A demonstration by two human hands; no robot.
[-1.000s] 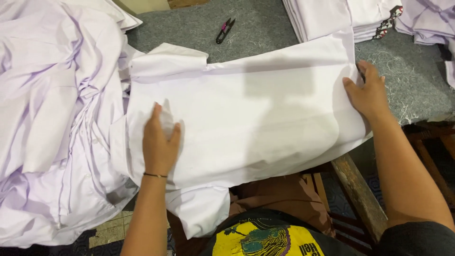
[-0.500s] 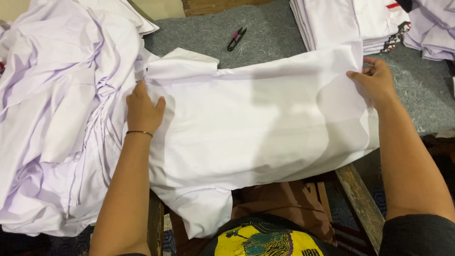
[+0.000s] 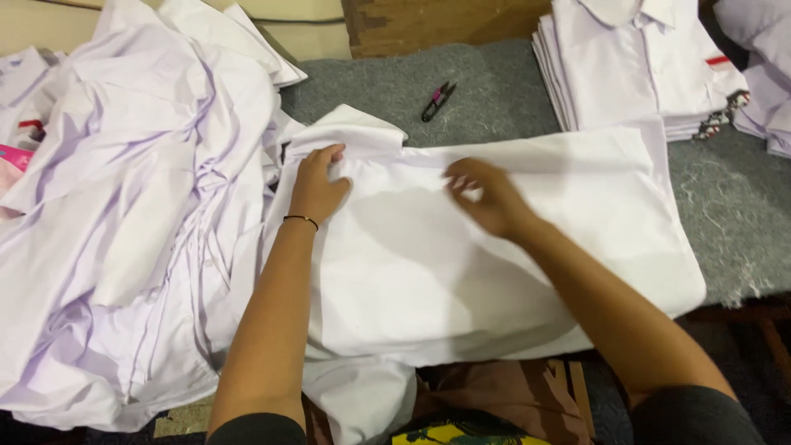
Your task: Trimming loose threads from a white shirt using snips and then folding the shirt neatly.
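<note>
A white shirt (image 3: 511, 272) lies spread flat on the grey felt table top (image 3: 494, 86), its lower part hanging over the near edge. My left hand (image 3: 317, 185) rests at the shirt's upper left, fingers curled on the fabric near the folded collar end. Blurred by motion, my right hand (image 3: 486, 198) hovers over the shirt's upper middle with its fingers apart and nothing in them. A thin black band circles my left wrist.
A big loose heap of white shirts (image 3: 124, 214) fills the left side. A neat stack of folded white shirts (image 3: 634, 66) stands at the back right, more folded cloth (image 3: 762, 74) beyond it. Small black-and-pink thread snips (image 3: 437, 100) lie on the felt behind the shirt.
My right hand has left the shirt's right edge and swept left to its upper middle. My left hand has moved up to the shirt's top left corner.
</note>
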